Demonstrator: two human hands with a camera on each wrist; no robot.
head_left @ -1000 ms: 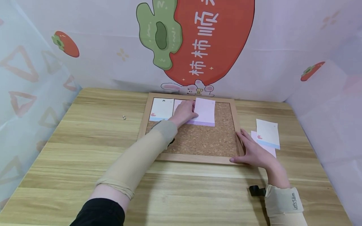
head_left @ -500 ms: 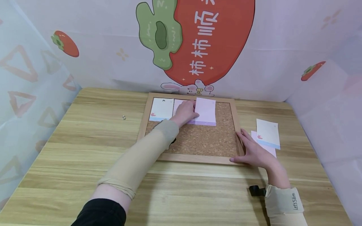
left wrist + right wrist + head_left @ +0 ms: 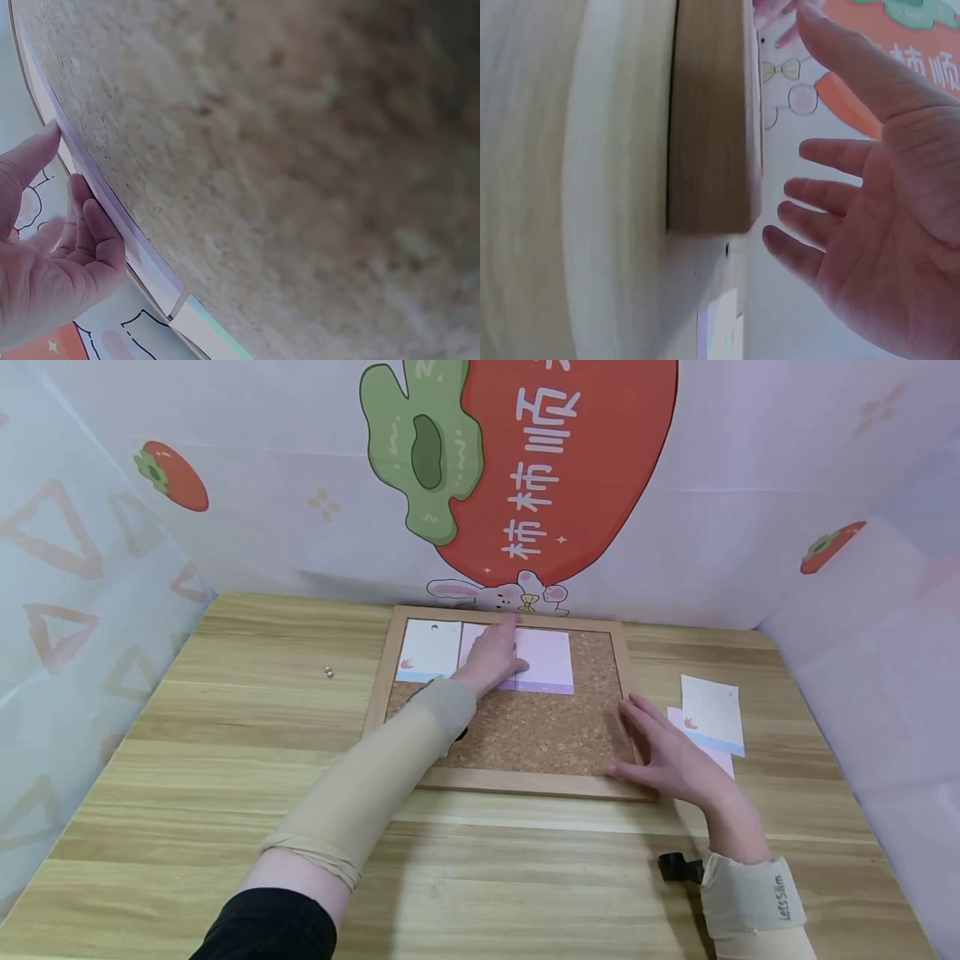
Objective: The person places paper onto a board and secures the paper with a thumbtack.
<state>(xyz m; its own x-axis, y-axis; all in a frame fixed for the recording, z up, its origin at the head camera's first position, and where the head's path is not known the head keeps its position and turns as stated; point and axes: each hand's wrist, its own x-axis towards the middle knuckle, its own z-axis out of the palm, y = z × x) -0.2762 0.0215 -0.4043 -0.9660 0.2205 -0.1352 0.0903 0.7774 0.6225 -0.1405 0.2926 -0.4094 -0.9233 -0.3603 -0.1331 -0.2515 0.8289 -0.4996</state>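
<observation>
A cork board (image 3: 525, 735) in a light wooden frame lies on the table. Along its top sit a white note (image 3: 429, 647) with a blue lower strip, a partly covered purple note (image 3: 469, 639), and another purple note (image 3: 546, 660) lying flat. My left hand (image 3: 490, 656) rests over the seam between the purple notes, index finger stretched toward the top frame, thumb on the right note. In the left wrist view, its other fingers bend loosely. At the board's lower right corner is my right hand (image 3: 671, 756), fingers spread; the right wrist view shows it holding nothing.
A loose white note (image 3: 711, 712) overlaps a purple one (image 3: 722, 763) on the table right of the board. Left of the board lie tiny shiny pieces (image 3: 329, 672). A printed cloth backdrop (image 3: 285, 527) stands behind the table.
The right purple note's raised upper edge has come down flat. My left index finger has straightened upward. My right hand has shifted slightly up and left at the frame's corner.
</observation>
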